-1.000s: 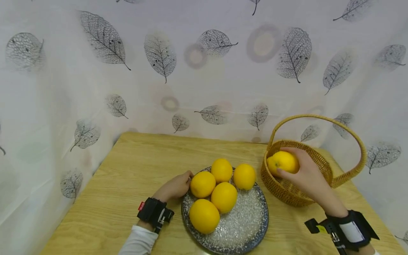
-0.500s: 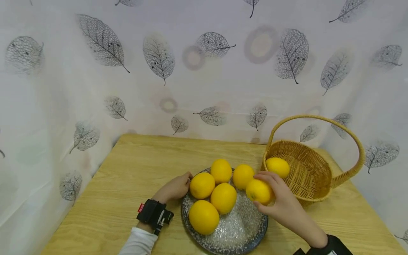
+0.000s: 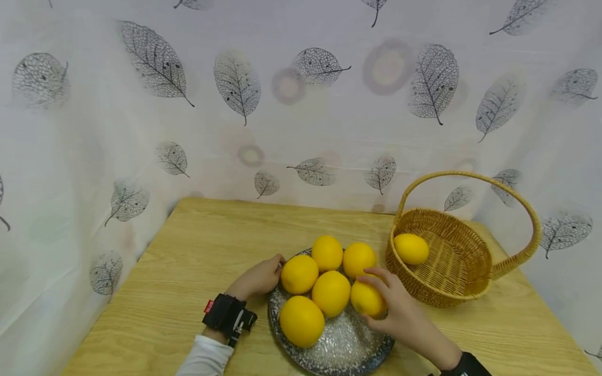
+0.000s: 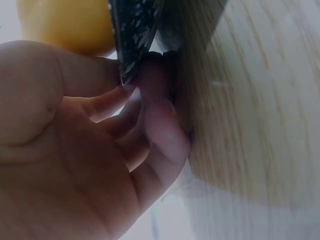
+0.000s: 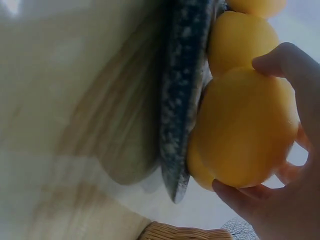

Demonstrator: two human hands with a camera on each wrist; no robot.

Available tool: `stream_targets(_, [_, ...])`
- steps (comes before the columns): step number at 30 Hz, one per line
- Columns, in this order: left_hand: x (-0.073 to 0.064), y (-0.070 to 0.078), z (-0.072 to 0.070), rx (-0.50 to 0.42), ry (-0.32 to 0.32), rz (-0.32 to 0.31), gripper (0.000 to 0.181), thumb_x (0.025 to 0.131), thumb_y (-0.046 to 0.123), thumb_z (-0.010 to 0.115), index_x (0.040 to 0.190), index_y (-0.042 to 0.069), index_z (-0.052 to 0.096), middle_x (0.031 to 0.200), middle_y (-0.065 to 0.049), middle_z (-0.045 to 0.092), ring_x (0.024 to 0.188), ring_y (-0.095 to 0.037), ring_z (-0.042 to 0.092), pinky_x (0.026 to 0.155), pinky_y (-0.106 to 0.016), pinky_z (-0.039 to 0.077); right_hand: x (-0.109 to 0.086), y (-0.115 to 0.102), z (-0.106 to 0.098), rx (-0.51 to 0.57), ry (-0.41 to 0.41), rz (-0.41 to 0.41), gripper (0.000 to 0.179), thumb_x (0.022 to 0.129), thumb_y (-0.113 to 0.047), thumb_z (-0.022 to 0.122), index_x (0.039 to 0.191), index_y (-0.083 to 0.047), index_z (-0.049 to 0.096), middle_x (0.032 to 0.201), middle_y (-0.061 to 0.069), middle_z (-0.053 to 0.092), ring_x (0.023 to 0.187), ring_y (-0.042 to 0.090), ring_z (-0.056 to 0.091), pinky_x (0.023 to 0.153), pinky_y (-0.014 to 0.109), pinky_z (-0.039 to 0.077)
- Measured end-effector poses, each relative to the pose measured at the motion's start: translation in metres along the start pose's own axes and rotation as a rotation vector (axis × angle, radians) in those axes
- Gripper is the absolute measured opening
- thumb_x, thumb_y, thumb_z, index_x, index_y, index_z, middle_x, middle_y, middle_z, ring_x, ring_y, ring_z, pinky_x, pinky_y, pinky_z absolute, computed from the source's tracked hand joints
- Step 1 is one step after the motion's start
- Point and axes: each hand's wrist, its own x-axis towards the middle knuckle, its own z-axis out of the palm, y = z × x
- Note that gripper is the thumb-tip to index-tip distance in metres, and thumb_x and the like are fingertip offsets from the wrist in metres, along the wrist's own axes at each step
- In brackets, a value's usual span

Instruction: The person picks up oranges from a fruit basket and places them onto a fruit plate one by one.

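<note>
My right hand [image 3: 404, 316] grips a yellow lemon [image 3: 367, 298] over the right side of a speckled dark-rimmed plate [image 3: 350, 342]. In the right wrist view, thumb and fingers curl around this lemon [image 5: 245, 127], close against other fruit. Several more lemons [image 3: 301, 321] lie on the plate's left and far parts. With my left hand [image 3: 256, 277] I hold the plate's left rim; the left wrist view has the rim [image 4: 134, 37] between thumb and curled fingers. Whether the gripped lemon touches the plate is hard to tell.
A wicker basket [image 3: 418, 287] with a tall arched handle [image 3: 470, 175] stands right of the plate, one lemon [image 3: 411, 248] inside at its left. Both rest on a wooden table [image 3: 226, 224]. Behind hangs a leaf-patterned curtain [image 3: 329, 120].
My right hand has come out of the basket, moving left with a lemon to the plate's right side. One lemon stays in the basket. The left hand keeps its place on the rim.
</note>
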Motion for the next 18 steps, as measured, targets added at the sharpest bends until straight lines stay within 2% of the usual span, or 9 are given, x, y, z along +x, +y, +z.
stream_targets(9, [-0.0006,0.0017,-0.0021,-0.005,0.002,-0.005,0.028,0.103,0.009,0.034,0.123,0.004,0.053,0.122,-0.021,0.066,0.106,-0.027,0.061,0.091,-0.049,0.050,-0.0031,0.0033,0.0049,-0.007,0.011,-0.038,0.068,0.070,-0.026,0.083,0.131,-0.017,0.056,0.135,0.014,0.051,0.123,0.035,0.047,0.086,0.057,0.052])
stream_targets(18, [0.0000,0.0018,-0.0008,-0.001,0.000,-0.004,0.028,0.104,0.009,0.034,0.123,0.003,0.053,0.122,-0.020,0.066,0.107,-0.027,0.060,0.093,-0.049,0.050,-0.0077,0.0033,0.0039,0.003,0.007,-0.005,0.069,0.070,-0.027,0.084,0.132,-0.015,0.055,0.137,0.015,0.048,0.123,0.038,0.048,0.084,0.055,0.053])
